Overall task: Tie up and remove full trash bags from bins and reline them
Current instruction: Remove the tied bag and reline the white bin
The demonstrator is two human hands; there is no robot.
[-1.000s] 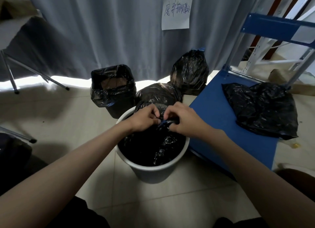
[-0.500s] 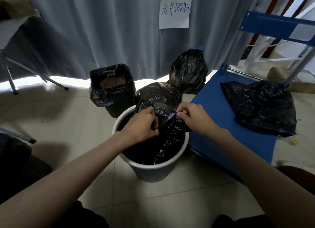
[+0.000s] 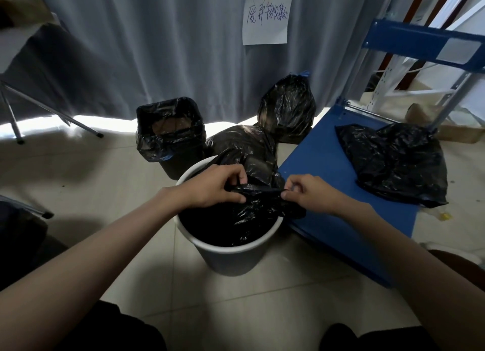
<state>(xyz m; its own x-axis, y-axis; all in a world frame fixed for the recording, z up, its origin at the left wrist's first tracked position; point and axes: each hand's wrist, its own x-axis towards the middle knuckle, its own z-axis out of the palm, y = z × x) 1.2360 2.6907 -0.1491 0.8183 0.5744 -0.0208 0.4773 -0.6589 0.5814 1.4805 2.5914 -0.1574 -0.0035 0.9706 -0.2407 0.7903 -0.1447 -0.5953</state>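
A white round bin (image 3: 231, 256) stands on the floor in front of me with a black trash bag (image 3: 252, 214) inside it. My left hand (image 3: 212, 186) pinches the bag's gathered top edge on the left. My right hand (image 3: 308, 193) pinches the same edge on the right, and the plastic is stretched taut between the two hands. Behind stands a dark square bin (image 3: 170, 138) lined with a black bag. Two tied full black bags lie behind the white bin, one close (image 3: 241, 143) and one by the curtain (image 3: 287, 109).
A blue shelf board (image 3: 322, 167) lies on the floor to the right, touching the white bin, with a loose black bag (image 3: 393, 161) on it. A blue and white rack (image 3: 425, 51) stands behind. A grey curtain carries a paper note (image 3: 266, 18). Metal stand legs (image 3: 52, 109) are at the left.
My hands have moved apart, from close together over the bag's mouth to a wider hold. The bag's top edge is now pulled taut between them.
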